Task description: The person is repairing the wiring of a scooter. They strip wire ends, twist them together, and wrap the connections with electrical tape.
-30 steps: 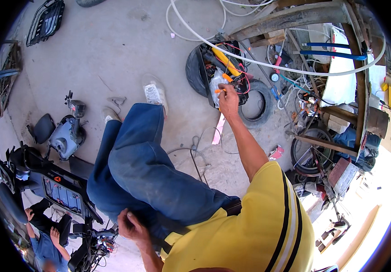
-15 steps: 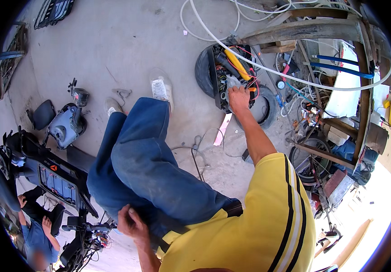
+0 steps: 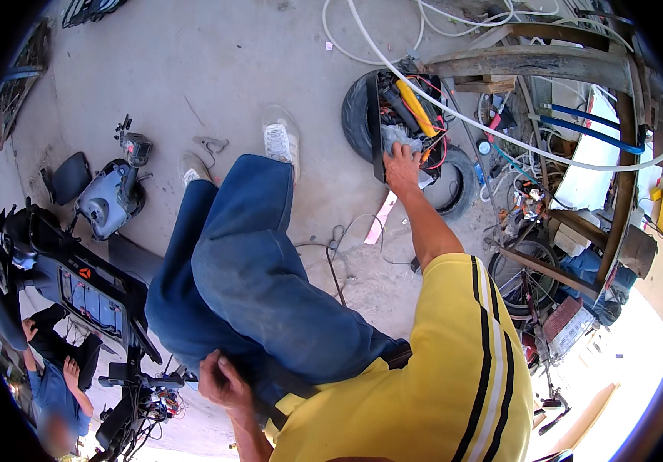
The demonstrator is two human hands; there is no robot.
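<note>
Black bin (image 3: 376,131), one right hand (image 3: 403,169) reaching in, two tires (image 3: 356,115) alongside

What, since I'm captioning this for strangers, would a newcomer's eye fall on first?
Probably the yellow shirt, large at bottom centre. Next, the right hand at a black box in the upper centre, with a long yellow thing inside. A white hose also arcs across the upper right.
</note>
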